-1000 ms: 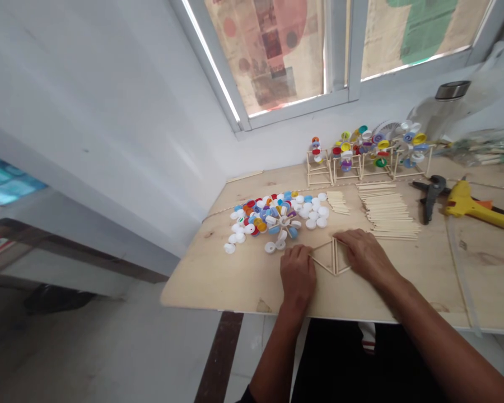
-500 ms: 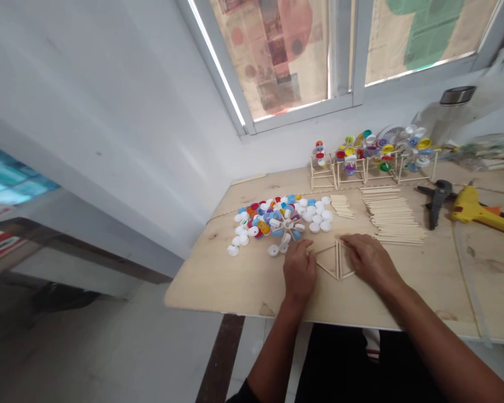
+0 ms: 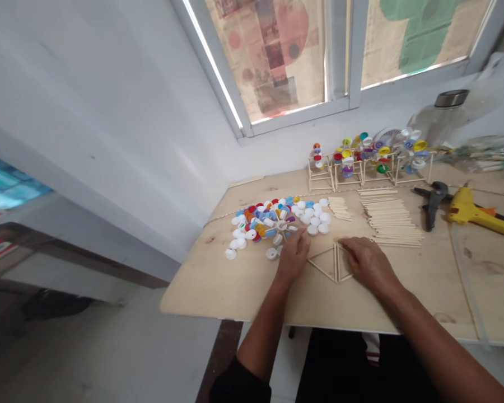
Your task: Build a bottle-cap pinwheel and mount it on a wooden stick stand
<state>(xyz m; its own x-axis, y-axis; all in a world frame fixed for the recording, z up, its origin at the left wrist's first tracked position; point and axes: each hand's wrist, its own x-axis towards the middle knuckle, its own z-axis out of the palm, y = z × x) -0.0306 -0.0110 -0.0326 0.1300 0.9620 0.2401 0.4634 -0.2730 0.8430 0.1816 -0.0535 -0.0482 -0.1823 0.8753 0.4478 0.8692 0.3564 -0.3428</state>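
Stick triangles (image 3: pixel 335 262), pair, lying flat, near-left of the stick pile (image 3: pixel 393 219). Judged light, stiff, weak at the corners; best taken mid-stick. Right hand (image 3: pixel 366 261): fingers bent over one, grip unclear. Left hand (image 3: pixel 293 253): half-curled beside the other, hold indeterminable.

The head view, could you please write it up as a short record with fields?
Left hand: between cap wheel and left stick triangle; grip unclear
Right hand: fingers at right stick triangle, partly covering it
Beyond left hand: loose caps, mixed colours
Beyond right hand: short sticks, longer sticks
Far right: black tool, yellow glue gun
Back: row of stick stands with cap wheels
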